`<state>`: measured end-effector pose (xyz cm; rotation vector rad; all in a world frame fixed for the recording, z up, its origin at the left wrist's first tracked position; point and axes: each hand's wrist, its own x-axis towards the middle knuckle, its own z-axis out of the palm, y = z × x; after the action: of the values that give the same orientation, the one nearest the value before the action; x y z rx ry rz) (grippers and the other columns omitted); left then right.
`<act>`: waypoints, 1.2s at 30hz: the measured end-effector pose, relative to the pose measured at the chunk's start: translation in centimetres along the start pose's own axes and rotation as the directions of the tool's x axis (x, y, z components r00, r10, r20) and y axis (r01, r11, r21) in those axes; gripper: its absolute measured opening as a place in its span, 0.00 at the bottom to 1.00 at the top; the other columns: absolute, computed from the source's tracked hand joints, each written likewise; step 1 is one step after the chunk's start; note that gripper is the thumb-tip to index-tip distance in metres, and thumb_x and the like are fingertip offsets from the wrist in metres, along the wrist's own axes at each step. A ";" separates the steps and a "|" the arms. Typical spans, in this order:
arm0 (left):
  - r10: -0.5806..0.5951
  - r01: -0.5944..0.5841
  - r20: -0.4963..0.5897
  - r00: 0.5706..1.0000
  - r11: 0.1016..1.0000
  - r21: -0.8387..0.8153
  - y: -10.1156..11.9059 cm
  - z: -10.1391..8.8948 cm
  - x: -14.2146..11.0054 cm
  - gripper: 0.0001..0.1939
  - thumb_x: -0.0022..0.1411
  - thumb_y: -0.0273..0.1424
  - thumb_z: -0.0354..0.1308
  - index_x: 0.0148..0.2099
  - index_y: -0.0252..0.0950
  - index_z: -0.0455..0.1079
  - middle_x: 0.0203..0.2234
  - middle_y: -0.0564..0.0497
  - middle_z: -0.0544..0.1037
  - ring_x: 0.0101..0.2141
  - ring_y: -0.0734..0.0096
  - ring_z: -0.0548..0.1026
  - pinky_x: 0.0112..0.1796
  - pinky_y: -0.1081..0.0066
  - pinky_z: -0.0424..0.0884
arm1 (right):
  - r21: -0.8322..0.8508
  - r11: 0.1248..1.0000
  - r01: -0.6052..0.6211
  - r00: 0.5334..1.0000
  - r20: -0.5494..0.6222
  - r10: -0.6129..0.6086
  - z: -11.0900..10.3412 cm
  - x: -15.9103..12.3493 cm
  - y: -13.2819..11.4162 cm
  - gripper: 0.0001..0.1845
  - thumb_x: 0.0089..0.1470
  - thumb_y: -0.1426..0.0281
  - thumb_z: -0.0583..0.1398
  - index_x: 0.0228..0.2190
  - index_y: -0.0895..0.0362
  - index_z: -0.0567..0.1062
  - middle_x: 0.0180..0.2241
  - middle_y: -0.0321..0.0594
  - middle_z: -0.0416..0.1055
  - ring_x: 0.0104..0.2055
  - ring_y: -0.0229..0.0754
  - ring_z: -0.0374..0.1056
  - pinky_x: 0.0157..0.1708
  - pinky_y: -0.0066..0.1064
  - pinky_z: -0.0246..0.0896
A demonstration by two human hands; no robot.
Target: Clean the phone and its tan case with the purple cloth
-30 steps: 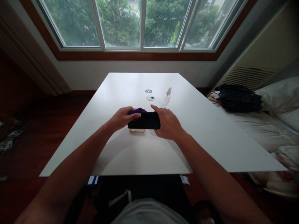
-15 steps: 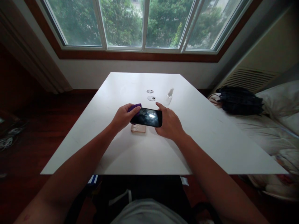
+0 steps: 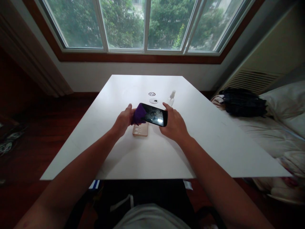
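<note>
A black phone [image 3: 154,114] is held tilted above the white table [image 3: 209,133], its glossy screen reflecting the window. My right hand [image 3: 174,124] grips its right end. My left hand [image 3: 124,120] is closed on a purple cloth [image 3: 138,114] pressed against the phone's left end. Beneath the phone a tan phone case [image 3: 140,130] lies flat on the table.
A small clear spray bottle [image 3: 170,98] and two small round discs [image 3: 152,97] sit farther back on the table. To the right is a bed with a dark folded bundle [image 3: 243,102] and pale pillows [image 3: 286,105]. Windows run along the far wall.
Both hands have lifted the phone and tilted its screen toward me. The purple cloth has moved from behind the phone onto its left end. The case below is now more exposed.
</note>
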<state>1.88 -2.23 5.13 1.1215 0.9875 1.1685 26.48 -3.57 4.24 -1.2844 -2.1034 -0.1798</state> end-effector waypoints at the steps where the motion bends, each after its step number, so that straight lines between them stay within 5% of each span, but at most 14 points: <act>1: -0.013 0.013 0.008 1.000 1.000 -0.012 0.0 0.0 0.0 0.33 0.66 0.56 0.54 0.41 0.28 0.79 0.28 0.43 0.81 0.27 0.65 0.79 0.28 0.70 0.74 | 0.002 1.000 -0.006 1.000 -0.003 0.006 0.0 0.0 0.0 0.50 0.45 0.74 0.62 0.68 0.57 0.53 0.51 0.53 0.71 0.48 0.60 0.68 0.51 0.53 0.67; 5: -0.040 0.039 0.028 0.999 0.999 0.035 -0.1 -0.2 -0.1 0.23 0.61 0.46 0.67 0.43 0.28 0.78 0.30 0.43 0.82 0.28 0.69 0.79 0.28 0.74 0.71 | 0.006 1.000 -0.004 1.000 -0.008 0.004 0.1 -0.1 0.0 0.50 0.46 0.73 0.62 0.68 0.57 0.53 0.50 0.52 0.71 0.48 0.60 0.68 0.50 0.53 0.68; 11: -0.095 0.106 0.127 0.987 0.991 -0.083 -0.6 -0.4 0.1 0.23 0.55 0.37 0.73 0.48 0.28 0.75 0.36 0.42 0.83 0.32 0.70 0.80 0.36 0.71 0.76 | -0.008 0.998 0.066 0.998 0.002 -0.065 0.3 -0.4 -0.6 0.49 0.46 0.75 0.62 0.68 0.57 0.53 0.49 0.53 0.71 0.47 0.59 0.68 0.49 0.53 0.67; 19: 0.139 -0.093 -0.140 0.980 0.951 0.296 -1.6 0.2 0.3 0.26 0.63 0.55 0.60 0.34 0.34 0.70 0.22 0.52 0.73 0.22 0.74 0.69 0.23 0.73 0.66 | 0.041 0.997 0.071 0.997 -0.021 -0.070 0.5 -0.6 -1.7 0.48 0.46 0.73 0.63 0.67 0.57 0.55 0.50 0.53 0.72 0.48 0.59 0.69 0.50 0.51 0.69; 23: 0.183 -0.082 -0.204 0.962 0.903 0.422 -1.7 0.0 0.4 0.31 0.64 0.60 0.53 0.28 0.35 0.68 0.19 0.53 0.69 0.20 0.76 0.64 0.21 0.73 0.59 | 0.094 0.994 0.053 0.999 -0.014 -0.051 0.5 -0.7 -2.2 0.48 0.45 0.72 0.64 0.67 0.57 0.56 0.51 0.51 0.72 0.49 0.58 0.71 0.51 0.49 0.70; 28: 0.083 -0.024 -0.162 0.983 0.940 0.339 -1.5 -0.1 0.3 0.31 0.62 0.60 0.55 0.31 0.34 0.72 0.21 0.51 0.72 0.21 0.74 0.67 0.22 0.73 0.62 | 0.128 0.989 0.079 0.997 -0.009 -0.079 0.6 -0.8 -2.3 0.47 0.45 0.72 0.63 0.66 0.56 0.57 0.50 0.51 0.73 0.49 0.57 0.72 0.51 0.49 0.70; 36: 0.184 -0.097 -0.165 0.969 0.896 0.433 -0.9 0.1 -0.1 0.27 0.64 0.56 0.56 0.34 0.35 0.72 0.23 0.52 0.72 0.23 0.72 0.67 0.23 0.73 0.61 | 0.117 0.982 0.149 0.989 -0.002 -0.150 0.5 -0.8 -2.1 0.44 0.47 0.71 0.63 0.65 0.55 0.58 0.51 0.51 0.73 0.49 0.57 0.71 0.50 0.48 0.70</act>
<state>2.17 -2.38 4.23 1.4571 1.3829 1.2354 24.67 -5.00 3.83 -1.0609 -2.1827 -0.1145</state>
